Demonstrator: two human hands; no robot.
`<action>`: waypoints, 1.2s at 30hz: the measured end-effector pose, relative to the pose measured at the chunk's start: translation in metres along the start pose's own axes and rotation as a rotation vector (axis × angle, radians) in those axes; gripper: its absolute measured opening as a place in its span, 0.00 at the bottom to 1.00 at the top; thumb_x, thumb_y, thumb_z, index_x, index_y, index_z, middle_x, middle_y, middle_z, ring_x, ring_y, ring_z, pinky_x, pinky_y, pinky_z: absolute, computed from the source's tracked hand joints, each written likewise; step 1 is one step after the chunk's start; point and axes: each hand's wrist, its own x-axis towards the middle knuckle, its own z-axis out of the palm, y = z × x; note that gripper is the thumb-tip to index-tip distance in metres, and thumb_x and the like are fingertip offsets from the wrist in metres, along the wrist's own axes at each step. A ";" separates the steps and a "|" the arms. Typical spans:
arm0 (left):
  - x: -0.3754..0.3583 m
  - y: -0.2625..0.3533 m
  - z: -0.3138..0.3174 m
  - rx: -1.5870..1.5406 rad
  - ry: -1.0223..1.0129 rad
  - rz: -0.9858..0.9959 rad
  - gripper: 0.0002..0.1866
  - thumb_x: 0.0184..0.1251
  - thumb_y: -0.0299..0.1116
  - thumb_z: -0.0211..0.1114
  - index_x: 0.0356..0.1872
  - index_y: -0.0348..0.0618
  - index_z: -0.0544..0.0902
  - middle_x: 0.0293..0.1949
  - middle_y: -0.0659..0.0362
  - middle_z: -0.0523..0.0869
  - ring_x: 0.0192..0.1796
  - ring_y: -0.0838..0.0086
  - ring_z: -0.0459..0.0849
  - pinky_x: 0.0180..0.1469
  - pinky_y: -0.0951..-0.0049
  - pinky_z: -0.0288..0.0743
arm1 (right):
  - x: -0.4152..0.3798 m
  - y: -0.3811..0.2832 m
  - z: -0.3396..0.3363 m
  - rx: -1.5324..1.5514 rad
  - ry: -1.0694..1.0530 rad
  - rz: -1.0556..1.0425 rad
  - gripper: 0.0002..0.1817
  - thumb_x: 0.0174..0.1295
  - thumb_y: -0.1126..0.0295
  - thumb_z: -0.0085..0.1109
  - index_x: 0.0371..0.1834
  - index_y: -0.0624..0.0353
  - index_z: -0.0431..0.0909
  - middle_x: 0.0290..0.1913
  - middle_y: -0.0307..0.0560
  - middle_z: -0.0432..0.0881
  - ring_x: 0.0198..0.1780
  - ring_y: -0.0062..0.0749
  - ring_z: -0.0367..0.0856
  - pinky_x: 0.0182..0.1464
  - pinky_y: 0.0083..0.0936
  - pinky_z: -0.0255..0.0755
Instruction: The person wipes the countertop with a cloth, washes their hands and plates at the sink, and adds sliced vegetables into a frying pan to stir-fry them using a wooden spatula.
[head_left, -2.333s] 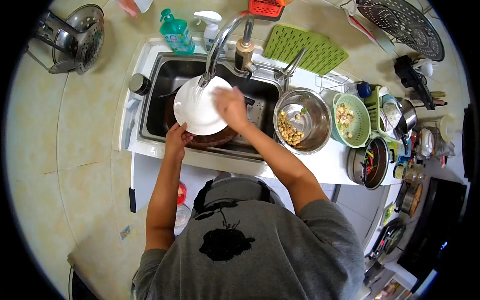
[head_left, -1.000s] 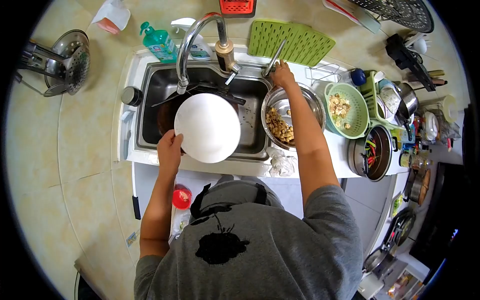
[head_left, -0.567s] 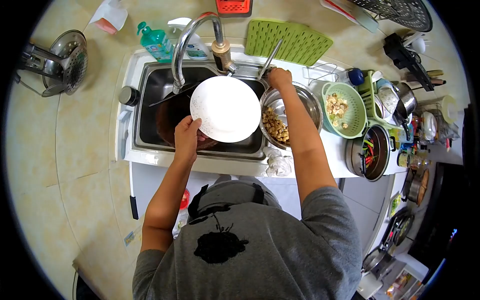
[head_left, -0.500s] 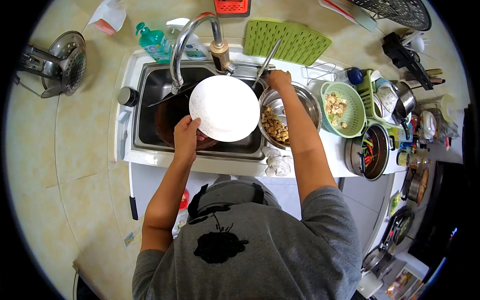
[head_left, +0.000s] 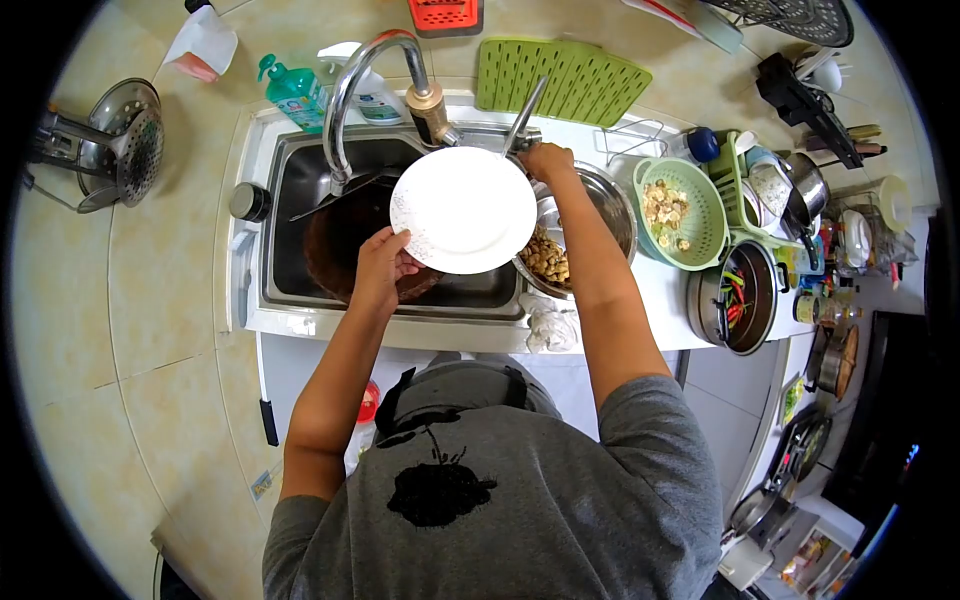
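My left hand [head_left: 382, 268] is closed on the near left rim of a white plate [head_left: 465, 215], which has a faint pattern near its edge. The plate is held up over the right part of the sink [head_left: 480, 290] and partly covers a metal bowl [head_left: 622, 215] with brown chopped pieces [head_left: 546, 258] in it. Beyond the bowl, my right hand [head_left: 547, 160] is closed at the back of the counter, beside a slim metal bar [head_left: 527, 112]. What its fingers grip is hidden. A curved faucet [head_left: 337, 125] rises behind the sink.
A dark, wide pan-like vessel [head_left: 340, 235] lies in the sink. To the right stand a green colander [head_left: 705, 225] with pale pieces and a pot [head_left: 765, 290] with red and green peppers. A white cloth [head_left: 552, 328] lies at the counter's front edge. Bottles [head_left: 297, 95] stand behind.
My left hand has moved the plate a little to the right, further over the metal bowl. My right hand stays at the back of the counter. The whole view has shifted slightly.
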 end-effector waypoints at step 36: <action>0.013 -0.006 0.005 -0.036 0.060 0.152 0.08 0.71 0.32 0.60 0.41 0.39 0.83 0.29 0.63 0.85 0.26 0.83 0.78 0.31 0.82 0.73 | 0.009 0.011 0.006 0.051 0.002 0.040 0.25 0.66 0.44 0.46 0.55 0.45 0.82 0.57 0.46 0.83 0.61 0.42 0.79 0.61 0.42 0.70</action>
